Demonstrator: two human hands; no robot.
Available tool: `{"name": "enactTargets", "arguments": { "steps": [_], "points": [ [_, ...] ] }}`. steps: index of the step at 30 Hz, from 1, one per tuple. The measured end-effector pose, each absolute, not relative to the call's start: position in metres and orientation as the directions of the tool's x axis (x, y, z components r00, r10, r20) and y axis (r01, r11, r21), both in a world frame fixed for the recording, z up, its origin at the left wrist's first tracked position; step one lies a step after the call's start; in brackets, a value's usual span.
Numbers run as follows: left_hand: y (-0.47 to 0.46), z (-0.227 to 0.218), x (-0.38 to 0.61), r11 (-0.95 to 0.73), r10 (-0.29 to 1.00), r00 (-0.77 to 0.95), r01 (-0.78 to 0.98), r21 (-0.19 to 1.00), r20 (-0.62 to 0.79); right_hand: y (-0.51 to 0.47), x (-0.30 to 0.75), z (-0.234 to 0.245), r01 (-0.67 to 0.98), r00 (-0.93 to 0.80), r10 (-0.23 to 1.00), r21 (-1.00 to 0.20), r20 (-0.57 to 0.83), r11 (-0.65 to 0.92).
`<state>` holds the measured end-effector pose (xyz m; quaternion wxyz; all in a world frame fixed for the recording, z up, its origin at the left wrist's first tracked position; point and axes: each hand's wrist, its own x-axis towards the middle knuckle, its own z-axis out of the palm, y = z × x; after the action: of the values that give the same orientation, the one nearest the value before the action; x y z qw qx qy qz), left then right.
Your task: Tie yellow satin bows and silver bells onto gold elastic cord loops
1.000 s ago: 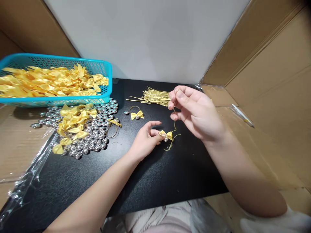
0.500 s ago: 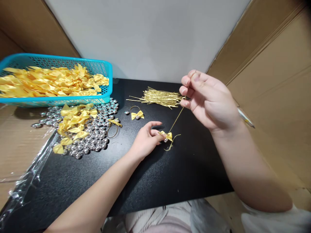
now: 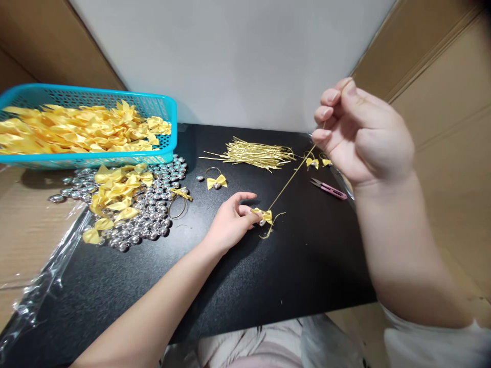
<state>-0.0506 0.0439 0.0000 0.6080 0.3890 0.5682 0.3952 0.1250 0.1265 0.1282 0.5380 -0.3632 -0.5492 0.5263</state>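
Left hand (image 3: 236, 225) pinches a yellow bow (image 3: 266, 216) between thumb and fingers, index sticking out free. Right hand (image 3: 364, 133) has a gold cord (image 3: 292, 177) in a thumb-and-fingertip pinch, other fingers curled. Head view only.

Landmark: gold bundle (image 3: 253, 153). Bow is on its near side, silver bead (image 3: 262, 223) against the bow. Thin frayed strand (image 3: 271, 228) just beside; can't tell if it's attached. Snips (image 3: 329, 189) lie right of the bundle, slightly nearer, untouched. Other bows (image 3: 312, 163) off the bundle's right end.

Step, my read: tensioning the cord at the bow. Next move calls for a firm left pinch and a steady, even pull; too hard and the bow could twist or slip out.

Pose: left forearm slants in from near left, hand low over the tabletop (image 3: 330, 266), nearer than the bundle. Right hand is raised well above the tabletop, right of the bundle, thumb side up, forearm steep. Cord runs straight between both hands, looks taut.
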Motion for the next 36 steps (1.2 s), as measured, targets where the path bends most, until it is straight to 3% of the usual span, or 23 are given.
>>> {"name": "enactTargets", "arguments": {
  "steps": [4,13,18,23,30,36],
  "points": [
    [0.044,0.002,-0.050,0.387,0.922,0.047,-0.031,0.922,-0.385,0.138,0.135,0.128,-0.280,-0.107,0.974,-0.946,0.198,0.161],
    [0.044,-0.001,-0.051,0.385,0.922,0.050,-0.021,0.923,-0.384,0.159,0.154,0.119,-0.345,-0.133,0.984,-0.936,0.121,0.068],
    [0.044,0.004,-0.051,0.411,0.911,0.051,-0.047,0.910,-0.409,0.153,0.158,0.103,-0.296,-0.166,0.960,-0.940,0.225,0.169],
    [0.044,0.007,-0.052,0.444,0.896,0.059,-0.113,0.889,-0.440,0.128,0.145,0.085,-0.266,-0.157,0.973,-0.956,0.172,0.126],
    [0.043,0.000,-0.051,0.387,0.920,0.090,-0.064,0.920,-0.381,0.101,0.150,0.124,-0.551,-0.175,0.980,-0.834,0.093,-0.019],
    [0.041,-0.008,-0.051,0.328,0.939,0.105,0.018,0.945,-0.328,0.098,0.151,0.139,-0.567,-0.213,0.968,-0.823,0.129,-0.015]
  ]
}}
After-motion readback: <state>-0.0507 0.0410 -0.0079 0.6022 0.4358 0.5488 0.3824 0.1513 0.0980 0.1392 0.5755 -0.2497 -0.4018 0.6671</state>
